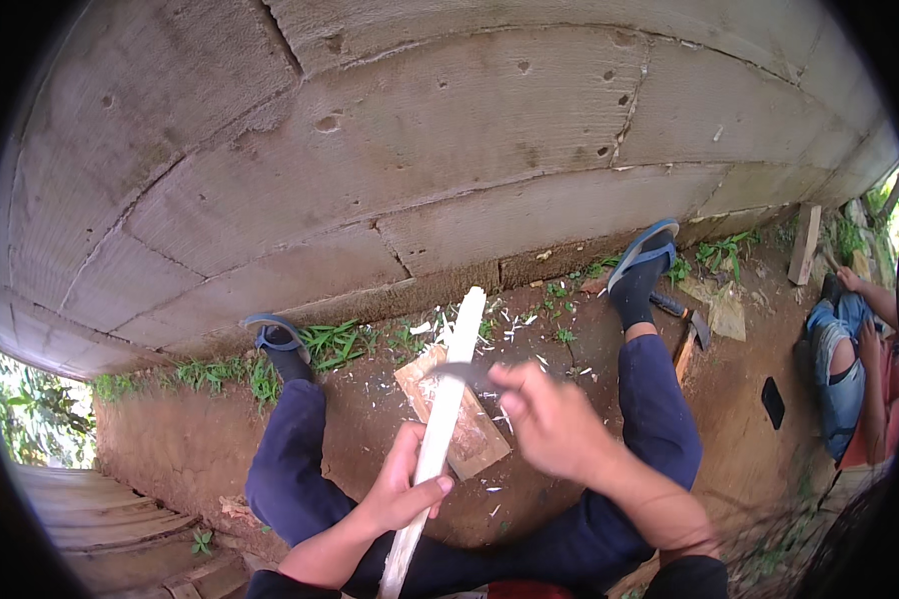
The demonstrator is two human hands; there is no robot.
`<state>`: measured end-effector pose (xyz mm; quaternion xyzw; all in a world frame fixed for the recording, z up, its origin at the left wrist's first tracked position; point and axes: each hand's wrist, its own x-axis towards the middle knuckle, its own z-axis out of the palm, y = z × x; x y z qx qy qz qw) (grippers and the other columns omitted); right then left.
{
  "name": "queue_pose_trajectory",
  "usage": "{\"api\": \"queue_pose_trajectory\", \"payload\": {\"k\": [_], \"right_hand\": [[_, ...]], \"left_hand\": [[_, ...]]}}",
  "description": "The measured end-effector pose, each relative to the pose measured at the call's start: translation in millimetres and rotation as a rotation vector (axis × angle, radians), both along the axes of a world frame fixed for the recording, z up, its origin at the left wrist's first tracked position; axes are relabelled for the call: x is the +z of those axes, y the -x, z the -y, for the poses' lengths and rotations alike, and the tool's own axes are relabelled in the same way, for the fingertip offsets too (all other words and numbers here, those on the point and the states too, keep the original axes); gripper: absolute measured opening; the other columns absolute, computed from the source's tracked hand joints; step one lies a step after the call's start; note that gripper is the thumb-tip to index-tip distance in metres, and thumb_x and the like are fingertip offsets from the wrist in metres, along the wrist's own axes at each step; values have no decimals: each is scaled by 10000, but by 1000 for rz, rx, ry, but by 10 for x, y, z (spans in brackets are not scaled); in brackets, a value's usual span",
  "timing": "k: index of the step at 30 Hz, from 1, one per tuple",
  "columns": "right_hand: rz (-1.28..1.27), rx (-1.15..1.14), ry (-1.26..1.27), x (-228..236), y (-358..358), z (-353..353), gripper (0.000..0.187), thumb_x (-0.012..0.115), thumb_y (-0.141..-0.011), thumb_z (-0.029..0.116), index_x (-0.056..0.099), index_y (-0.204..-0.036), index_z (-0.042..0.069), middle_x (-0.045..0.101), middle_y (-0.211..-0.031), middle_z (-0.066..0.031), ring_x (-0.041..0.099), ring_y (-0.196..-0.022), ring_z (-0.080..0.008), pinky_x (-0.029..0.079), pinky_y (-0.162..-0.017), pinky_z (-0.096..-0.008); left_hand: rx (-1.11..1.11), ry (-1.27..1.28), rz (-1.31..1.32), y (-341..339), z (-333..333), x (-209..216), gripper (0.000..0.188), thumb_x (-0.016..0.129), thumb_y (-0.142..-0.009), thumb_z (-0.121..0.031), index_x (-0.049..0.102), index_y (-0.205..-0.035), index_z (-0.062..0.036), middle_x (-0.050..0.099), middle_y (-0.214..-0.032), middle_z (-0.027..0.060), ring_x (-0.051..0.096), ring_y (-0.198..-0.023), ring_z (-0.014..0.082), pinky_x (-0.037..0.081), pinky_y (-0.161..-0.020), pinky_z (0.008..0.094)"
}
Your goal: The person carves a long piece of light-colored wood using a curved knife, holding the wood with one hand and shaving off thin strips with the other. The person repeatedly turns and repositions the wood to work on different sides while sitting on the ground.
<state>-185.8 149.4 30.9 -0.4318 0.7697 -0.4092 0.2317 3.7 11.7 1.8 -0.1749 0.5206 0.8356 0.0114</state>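
My left hand (405, 489) is closed round a long pale strip of wood (463, 329). The strip slants up and away from my lap, its near end running out of view at the bottom. A knife with a dark, curved blade (457, 370) is in my right hand (559, 424), its handle mostly hidden by the fingers. The blade lies across the strip above my left hand. Below the strip, a brown wooden block (481, 444) rests on the ground between my legs, with pale shavings (509, 327) scattered about it.
A concrete block wall (469, 120) rises just past my feet. A hammer (681, 311) lies beside my right foot, and a black phone (772, 402) is farther right. Another person (854, 369) sits at the right edge, near an upright plank (805, 245). Wooden boards (110, 519) lie at lower left.
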Motion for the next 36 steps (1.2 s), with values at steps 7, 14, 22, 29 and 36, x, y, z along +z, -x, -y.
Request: {"api": "queue_pose_trajectory", "payload": {"k": [7,14,22,29,36], "right_hand": [[-24,42,-41,-35,-22,40,264,497,-956,251,503,-1175,105,649,-804,-228,642,-748,-431,518,-635,-495],[-7,18,34,-83,28,-22,242,468,-971,201,490,-1178,78,659,-848,-219,644,-782,-426,518,-659,-494],[-47,167,-37,-15,-166,-70,252,499,-953,261,515,-1175,142,643,-779,-221,632,-716,-436,512,-612,-500],[10,96,-132,0,-32,-54,291,456,-970,268,472,-1218,115,656,-836,-214,639,-769,-436,498,-671,-548],[-11,189,-128,24,-174,-81,243,504,-949,160,515,-1162,42,660,-897,-211,659,-799,-396,539,-678,-453]], "left_hand": [[-5,44,58,15,14,-43,435,622,-841,-154,299,-1120,-72,469,-728,58,481,-470,118,418,-430,233],[-11,70,54,75,-9,-30,424,613,-847,-143,296,-1120,-69,468,-728,59,480,-471,112,416,-429,232],[-12,89,75,97,1,-29,416,610,-862,-139,299,-1122,-45,472,-739,53,478,-468,101,407,-423,227],[-5,57,55,99,-3,-91,440,609,-864,-96,304,-1171,-20,489,-769,39,496,-492,75,414,-430,215],[-27,68,99,121,-10,-32,480,628,-847,-87,303,-1194,-26,486,-783,28,492,-478,74,415,-427,211]]}}
